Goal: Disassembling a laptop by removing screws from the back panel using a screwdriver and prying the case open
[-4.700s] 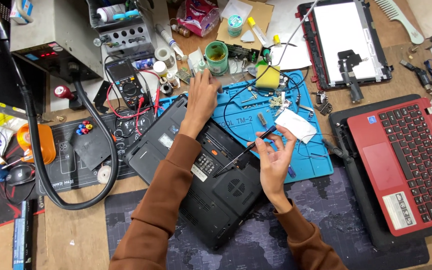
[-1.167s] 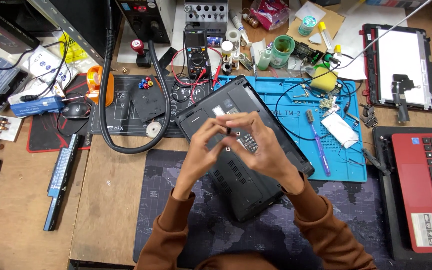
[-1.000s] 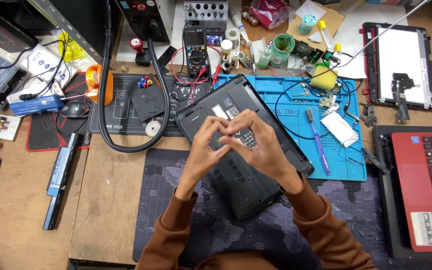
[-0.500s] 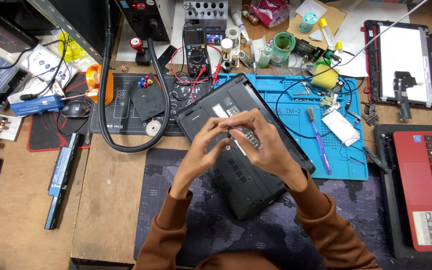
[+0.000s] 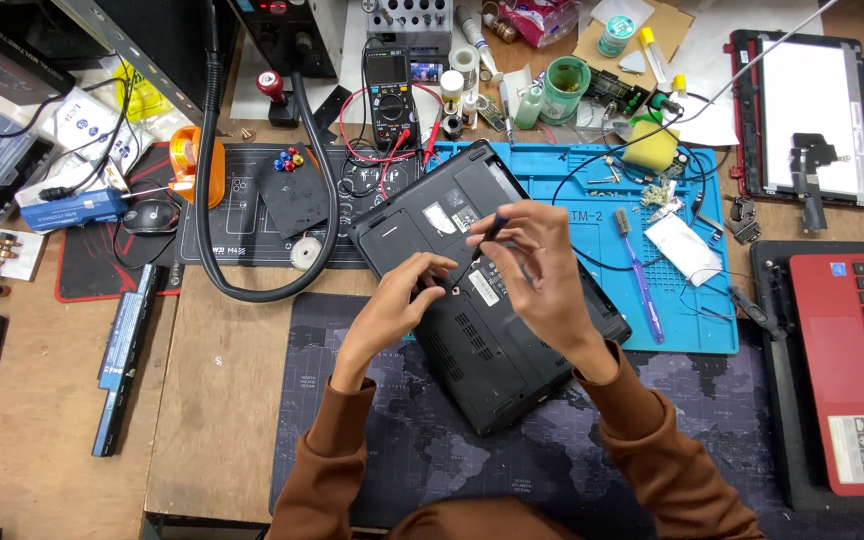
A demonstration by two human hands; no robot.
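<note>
- Head view: a wooden table (image 5: 222,400) is filling the frame, crowded with repair gear; no more of the room is showing.
- A dark desk mat (image 5: 402,470) is lying at lower centre, and a blue work mat (image 5: 692,320) is lying at centre right, touching its upper edge.
- Three laptops are showing: one black laptop (image 5: 482,340) lying bottom-up at frame centre across both mats, one red laptop (image 5: 857,370) open at the right edge, and one lid panel (image 5: 810,120) lying at upper right.
- One multimeter (image 5: 392,95) is standing at upper centre, its red leads looping toward the black laptop.
- One thick black hose (image 5: 210,210) is curving down from the upper left.
- One long black battery pack (image 5: 124,355) is lying at left centre.
- One purple brush (image 5: 640,275) is resting on the blue work mat.
- Two hands are working over the black laptop's underside.
- The right hand (image 5: 537,270) is pinching a thin dark screwdriver (image 5: 474,255) between its fingertips, closed around it, the tip slanting down onto the laptop's base.
- The left hand (image 5: 407,295) is half curled, fingertips resting on the base beside the tool's tip, holding nothing that can be made out.
</note>
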